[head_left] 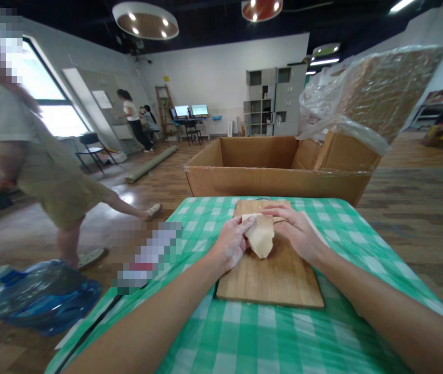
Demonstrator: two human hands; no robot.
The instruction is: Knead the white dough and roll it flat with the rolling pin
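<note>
Over a checked tablecloth (240, 337), forearms (167, 306) reach forward — left hand (232, 241) pinching dough (261, 240), right hand (298, 228) loosely curled — its grip unclear.

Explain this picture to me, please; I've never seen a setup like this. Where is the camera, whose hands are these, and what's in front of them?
There is no machine at work here, just a person with two bare hands. The camera is worn on that person's head and looks forward and down, so you see roughly what they see.

The left hand holds a thin, pale, dough-like piece with an uneven edge. The right hand is at its far side; whether it also grips the piece is hard to tell. Beneath them a wooden board lies on a green-and-white checked cloth.

Beyond stands a large cardboard box, and at the left, a blue plastic bottle and another person.
</note>
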